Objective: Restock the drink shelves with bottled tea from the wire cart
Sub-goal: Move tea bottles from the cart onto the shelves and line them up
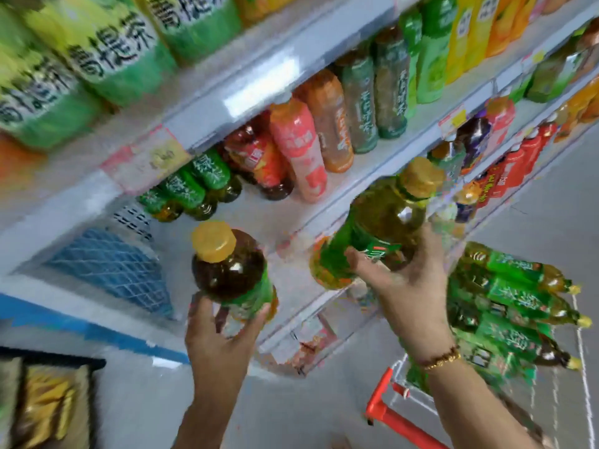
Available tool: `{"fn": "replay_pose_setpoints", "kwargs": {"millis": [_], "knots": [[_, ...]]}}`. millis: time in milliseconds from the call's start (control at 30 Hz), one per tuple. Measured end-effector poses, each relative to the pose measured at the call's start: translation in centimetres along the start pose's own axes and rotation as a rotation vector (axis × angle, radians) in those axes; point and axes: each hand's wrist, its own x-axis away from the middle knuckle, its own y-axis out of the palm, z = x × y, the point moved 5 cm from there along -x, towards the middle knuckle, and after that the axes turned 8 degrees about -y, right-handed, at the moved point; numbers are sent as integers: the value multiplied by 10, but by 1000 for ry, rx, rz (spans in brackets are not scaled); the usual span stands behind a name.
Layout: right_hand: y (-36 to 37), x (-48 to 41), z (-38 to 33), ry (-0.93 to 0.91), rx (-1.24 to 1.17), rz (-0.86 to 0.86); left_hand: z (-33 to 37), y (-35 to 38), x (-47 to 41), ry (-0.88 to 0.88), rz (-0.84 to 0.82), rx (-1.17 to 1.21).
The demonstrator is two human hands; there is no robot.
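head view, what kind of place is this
Most likely a shop's drinks aisle: tiered shelves packed with bottled drinks, price tags on the shelf edges, and a wire cart loaded with green-label tea bottles alongside.

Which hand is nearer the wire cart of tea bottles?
Right. The right hand, gripping a tea bottle, is just left of the wire cart; the left hand, holding a second bottle, is farther left.

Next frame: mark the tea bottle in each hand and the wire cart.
Left bottle [228, 273], head view, on its dark shoulder below the yellow cap.
Right bottle [382, 218], head view, on its clear upper body.
Wire cart [377, 405], head view, on its red handle.
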Motion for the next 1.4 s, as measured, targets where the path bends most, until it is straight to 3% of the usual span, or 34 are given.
{"fn": "replay_pose_setpoints", "kwargs": {"millis": [167,333,567,900,1200,1400], "knots": [[106,-19,11,-116,-55,-109,15,-30,-57,96,260,-173],[174,-38,44,-249,61,-228,-16,-22,-95,57,264,-142],[219,-61,68,-250,339,-424,-42,-21,-138,-84,334,-49],[222,-40,118,-119,607,-352,-71,-18,-169,-143,407,8],[244,-72,132,-102,632,-313,-78,-24,-229,-225,517,122],[243,-71,137,-111,613,-317,-82,-26,-240,-169,518,87]]}}
